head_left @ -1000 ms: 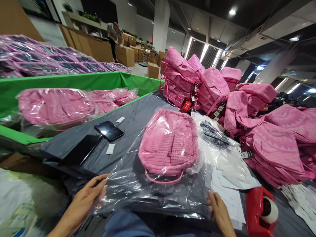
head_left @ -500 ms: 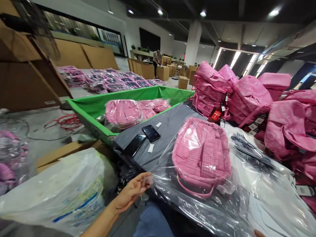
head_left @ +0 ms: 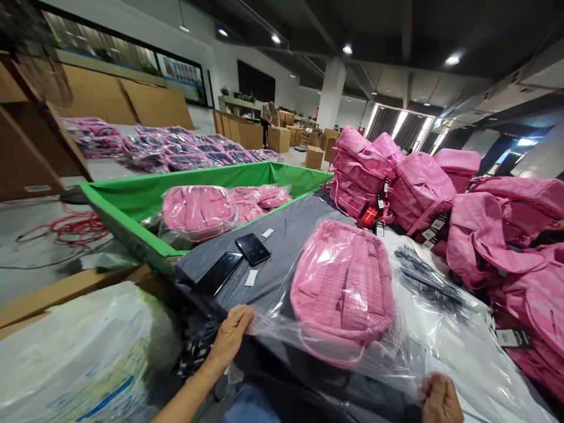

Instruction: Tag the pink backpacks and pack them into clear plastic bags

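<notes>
A pink backpack (head_left: 343, 282) lies on the dark-covered table inside a clear plastic bag (head_left: 282, 335). The bag's loose mouth stretches toward me below the backpack's handle loop. My left hand (head_left: 232, 333) pinches the left corner of that edge. At the lower right, my right hand (head_left: 440, 397) is closed on the opposite corner, so the film is drawn taut between both hands. Flat plastic bags (head_left: 449, 305) with dark print lie in a stack just beyond my right hand.
Two phones (head_left: 252, 249) and small white slips lie on the table (head_left: 282, 226). Behind stands a green-rimmed bin (head_left: 132, 191) holding bagged pink backpacks. Unbagged pink backpacks (head_left: 423, 182) are piled at right. A big white sack (head_left: 79, 352) stands lower left. A person (head_left: 269, 120) works among cartons.
My right hand has come into view from the bottom edge, gripping the bag's corner. The bag's mouth has been lifted and pulled straight. My left hand has closed more firmly; the view has shifted right.
</notes>
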The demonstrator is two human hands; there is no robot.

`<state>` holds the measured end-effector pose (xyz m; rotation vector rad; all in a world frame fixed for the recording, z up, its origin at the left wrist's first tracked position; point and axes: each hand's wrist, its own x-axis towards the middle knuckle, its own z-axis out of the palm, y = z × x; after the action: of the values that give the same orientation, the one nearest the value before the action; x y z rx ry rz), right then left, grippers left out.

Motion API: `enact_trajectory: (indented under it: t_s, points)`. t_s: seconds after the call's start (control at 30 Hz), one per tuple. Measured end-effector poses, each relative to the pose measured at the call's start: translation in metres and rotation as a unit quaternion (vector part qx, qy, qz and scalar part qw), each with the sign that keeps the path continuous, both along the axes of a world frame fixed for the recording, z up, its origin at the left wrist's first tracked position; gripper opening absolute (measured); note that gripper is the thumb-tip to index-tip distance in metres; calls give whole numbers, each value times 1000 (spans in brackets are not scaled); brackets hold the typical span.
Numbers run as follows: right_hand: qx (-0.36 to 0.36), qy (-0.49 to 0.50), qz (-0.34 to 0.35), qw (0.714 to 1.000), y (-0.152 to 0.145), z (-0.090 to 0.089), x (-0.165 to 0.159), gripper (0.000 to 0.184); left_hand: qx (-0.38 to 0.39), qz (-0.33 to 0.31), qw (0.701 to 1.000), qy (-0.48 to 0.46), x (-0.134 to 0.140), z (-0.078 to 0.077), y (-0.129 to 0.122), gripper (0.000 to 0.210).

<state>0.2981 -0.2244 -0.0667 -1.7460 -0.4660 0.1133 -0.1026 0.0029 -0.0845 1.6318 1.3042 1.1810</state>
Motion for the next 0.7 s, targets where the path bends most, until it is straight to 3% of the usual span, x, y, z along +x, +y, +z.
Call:
enact_trajectory:
  t_s: [0.17, 0.27, 0.33, 0.4, 0.47, 0.63, 0.7]
  points:
    - [23, 87, 34, 995, 16, -2, -4, 75, 12, 33, 998, 53, 16, 8, 8, 49]
    - [46, 79, 55, 994, 16, 3, -7, 70, 171, 66, 975, 130, 40, 25, -11, 44]
    - [67, 70, 59, 994, 16, 8, -9, 67, 301, -32, 934, 189, 65, 39, -27, 45]
    - [82, 62, 53, 993, 18, 11, -12, 66, 359, -163, 893, 217, 88, 52, -40, 47]
    - [92, 60, 49, 993, 19, 13, -13, 65, 353, -235, 876, 229, 103, 61, -46, 48]
    - [101, 74, 38, 991, 20, 14, -17, 68, 275, -301, 883, 230, 99, 71, -40, 25]
    - [94, 86, 24, 992, 18, 14, -18, 69, 253, -321, 888, 210, 96, 75, -33, 25]
